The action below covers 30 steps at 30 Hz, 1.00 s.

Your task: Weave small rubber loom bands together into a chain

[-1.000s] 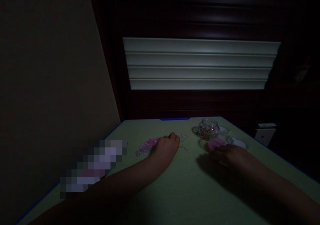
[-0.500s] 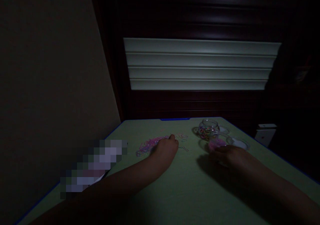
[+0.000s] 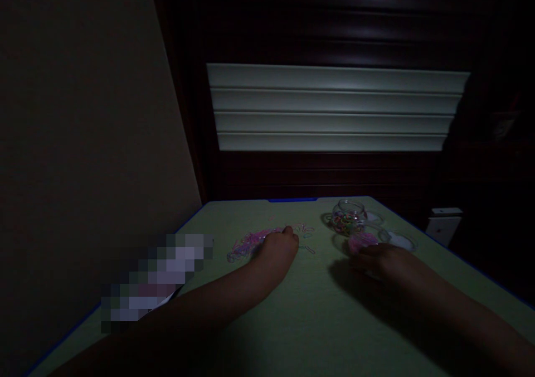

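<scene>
A loose pile of thin pink and purple loops (image 3: pixel 251 242), which look like small rubber bands, lies on the light green table (image 3: pixel 301 310). My left hand (image 3: pixel 280 249) is over the right part of this pile, fingers drawn together and pointing down; what is in them is hidden. Several stray loops (image 3: pixel 308 249) lie just beyond its fingertips. My right hand (image 3: pixel 380 262) is curled round the near side of a small clear jar (image 3: pixel 363 240) with pink loops inside. Behind it stands a rounder clear jar (image 3: pixel 349 218) of multicoloured loops.
Two round clear lids (image 3: pixel 399 241) with pale centres lie right of the jars. A pixelated patch (image 3: pixel 167 276) covers something flat at the table's left edge. A wall rises on the left, and dark slatted panels (image 3: pixel 334 176) stand behind the table. White boxes (image 3: pixel 445 226) sit beyond the right edge.
</scene>
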### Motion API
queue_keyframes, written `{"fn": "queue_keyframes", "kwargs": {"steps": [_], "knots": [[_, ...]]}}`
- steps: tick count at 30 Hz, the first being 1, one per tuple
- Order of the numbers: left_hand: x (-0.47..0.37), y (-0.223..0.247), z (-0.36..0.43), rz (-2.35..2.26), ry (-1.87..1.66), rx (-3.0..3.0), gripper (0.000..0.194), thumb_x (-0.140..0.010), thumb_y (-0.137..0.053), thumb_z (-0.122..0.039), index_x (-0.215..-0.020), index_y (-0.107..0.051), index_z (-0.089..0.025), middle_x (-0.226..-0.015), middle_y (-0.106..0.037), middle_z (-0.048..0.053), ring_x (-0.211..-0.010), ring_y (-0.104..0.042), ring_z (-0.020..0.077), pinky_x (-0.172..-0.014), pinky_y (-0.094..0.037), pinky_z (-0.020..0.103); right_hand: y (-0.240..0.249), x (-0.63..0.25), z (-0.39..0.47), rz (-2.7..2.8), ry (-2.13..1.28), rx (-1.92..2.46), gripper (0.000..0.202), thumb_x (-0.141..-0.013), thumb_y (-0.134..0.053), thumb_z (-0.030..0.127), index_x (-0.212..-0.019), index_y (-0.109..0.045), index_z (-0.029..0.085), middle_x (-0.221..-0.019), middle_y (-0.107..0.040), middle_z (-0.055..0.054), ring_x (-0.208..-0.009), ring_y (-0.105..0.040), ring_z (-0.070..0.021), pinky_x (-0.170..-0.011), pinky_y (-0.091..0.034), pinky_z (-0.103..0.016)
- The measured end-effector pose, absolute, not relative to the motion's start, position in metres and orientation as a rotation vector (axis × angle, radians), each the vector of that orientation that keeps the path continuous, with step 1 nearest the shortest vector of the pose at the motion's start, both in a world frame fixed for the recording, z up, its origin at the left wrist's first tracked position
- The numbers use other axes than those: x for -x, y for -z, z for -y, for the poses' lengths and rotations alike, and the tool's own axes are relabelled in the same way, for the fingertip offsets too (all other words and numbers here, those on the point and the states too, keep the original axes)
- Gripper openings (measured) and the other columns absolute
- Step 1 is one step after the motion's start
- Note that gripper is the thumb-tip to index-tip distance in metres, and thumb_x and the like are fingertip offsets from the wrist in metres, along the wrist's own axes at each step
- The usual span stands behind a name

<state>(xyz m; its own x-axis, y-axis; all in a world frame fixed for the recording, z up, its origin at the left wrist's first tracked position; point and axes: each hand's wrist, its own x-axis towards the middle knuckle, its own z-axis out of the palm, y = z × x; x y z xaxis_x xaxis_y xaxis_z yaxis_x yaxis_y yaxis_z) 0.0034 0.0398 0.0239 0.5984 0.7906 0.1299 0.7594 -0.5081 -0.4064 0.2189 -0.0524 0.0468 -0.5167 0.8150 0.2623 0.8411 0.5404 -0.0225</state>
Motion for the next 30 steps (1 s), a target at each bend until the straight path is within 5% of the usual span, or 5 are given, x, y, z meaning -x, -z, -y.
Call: {"fn": "queue_keyframes", "kwargs": {"steps": [30], "knots": [[-0.0085, -0.0229, -0.0340, 1.403, -0.051, 2.300, 0.017, -0.079, -0.049, -0.002, -0.088, -0.064, -0.005, -0.089, -0.058, 0.017, -0.077, -0.063, 0.0204, -0.061, -0.048, 0.026, -0.0468, -0.2181, 0.0524, 2.564, 0.181, 1.414, 0.022, -0.087, -0.042, 0.021, -0.074, -0.060, 0.019, -0.073, -0.062, -0.003, -0.062, -0.055, -0.0133, -0.055, -0.033, -0.026]]}}
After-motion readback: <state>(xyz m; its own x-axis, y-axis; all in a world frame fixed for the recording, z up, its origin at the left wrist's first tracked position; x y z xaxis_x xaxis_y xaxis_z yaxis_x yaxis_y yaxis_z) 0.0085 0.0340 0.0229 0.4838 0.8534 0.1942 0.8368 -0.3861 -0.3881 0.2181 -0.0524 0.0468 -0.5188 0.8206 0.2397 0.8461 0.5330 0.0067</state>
